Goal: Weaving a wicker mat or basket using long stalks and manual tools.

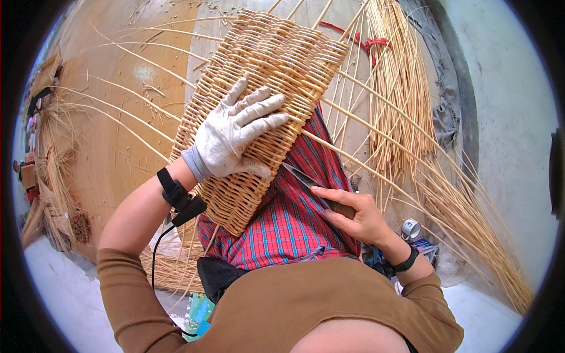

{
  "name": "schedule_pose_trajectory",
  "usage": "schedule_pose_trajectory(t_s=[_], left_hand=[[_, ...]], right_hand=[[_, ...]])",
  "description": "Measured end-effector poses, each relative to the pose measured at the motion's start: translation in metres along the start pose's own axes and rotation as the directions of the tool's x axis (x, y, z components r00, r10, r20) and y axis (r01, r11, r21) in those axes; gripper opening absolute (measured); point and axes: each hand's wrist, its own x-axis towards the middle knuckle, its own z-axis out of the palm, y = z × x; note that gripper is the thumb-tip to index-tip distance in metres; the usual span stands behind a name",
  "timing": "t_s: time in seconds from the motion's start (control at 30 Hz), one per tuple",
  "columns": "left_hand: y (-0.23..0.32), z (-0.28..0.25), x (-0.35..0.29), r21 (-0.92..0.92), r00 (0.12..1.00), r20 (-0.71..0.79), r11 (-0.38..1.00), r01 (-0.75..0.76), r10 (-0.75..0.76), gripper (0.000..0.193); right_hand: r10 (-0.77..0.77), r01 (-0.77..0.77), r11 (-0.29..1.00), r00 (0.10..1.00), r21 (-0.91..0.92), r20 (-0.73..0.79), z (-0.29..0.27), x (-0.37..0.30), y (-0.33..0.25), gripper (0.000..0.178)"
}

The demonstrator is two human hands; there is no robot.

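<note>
A rectangular woven wicker panel lies tilted across my lap, with long bare rods sticking out from its sides. My left hand, in a white work glove, rests flat on the weave with its fingers spread. Just right of the panel, my bare right hand grips a pointed knife. The blade points up and left, its tip close to the panel's right edge; the fingers cover most of the handle. Under both lies a red and blue checked cloth over my legs.
A big bundle of loose rods, tied with a red strip, lies at the far right. More rods fan out at the lower right. Further bundles stand along the left. A white roll sits beside my right wrist.
</note>
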Motion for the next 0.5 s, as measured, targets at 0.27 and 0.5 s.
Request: schedule_pose_trajectory(t_s=[0.27,0.5], left_hand=[[-0.001,0.001,-0.002,-0.017,1.0,-0.001,1.0,0.015,-0.015,0.109],[-0.001,0.001,-0.002,-0.047,1.0,-0.001,0.998,0.029,-0.029,0.107]], right_hand=[[-0.019,0.019,0.999,1.0,0.031,-0.01,0.001,0.005,-0.002,0.047],[0.065,-0.065,0.998,0.996,0.012,0.055,-0.009,0.006,-0.017,0.049]])
